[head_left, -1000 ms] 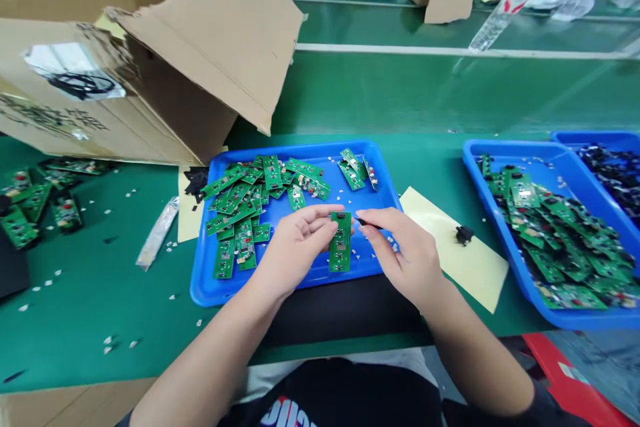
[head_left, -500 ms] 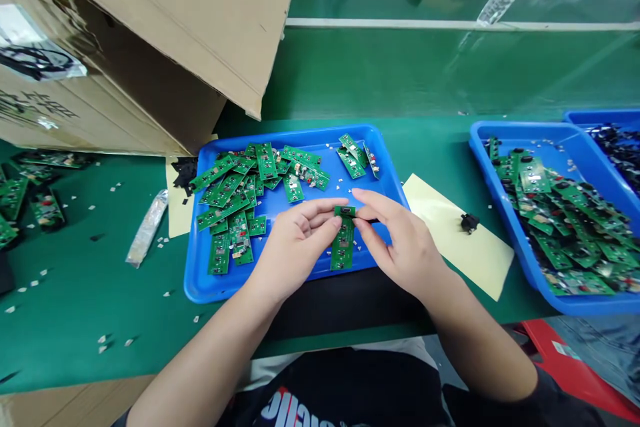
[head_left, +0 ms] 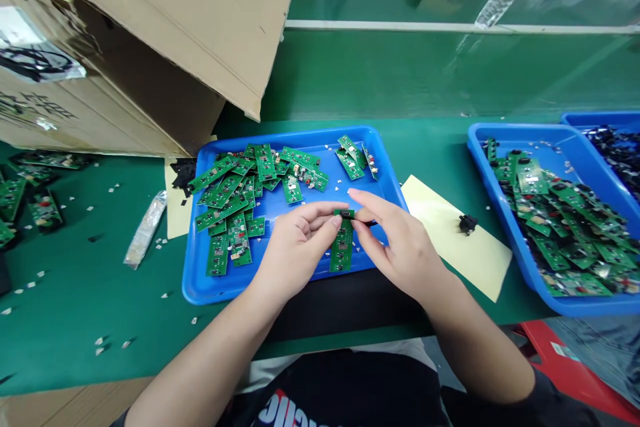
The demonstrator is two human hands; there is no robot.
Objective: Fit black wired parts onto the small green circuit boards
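One Green Circuit Board [head_left: 342, 250] Held Above a Blue Tray [head_left: 193, 293]

The board sits in the left hand [head_left: 295, 243], whose grip is narrow, thumb over its upper left side, its lower end above the tray's near edge, right of the middle. The right hand [head_left: 403, 243] pinches a slim dark piece [head_left: 369, 222], mostly hidden by the fingers, beside the board's upper right; whether the piece touches it cannot be told. Both forearms slant inward over the near edge of the green surface [head_left: 150, 313], fingertips close together.
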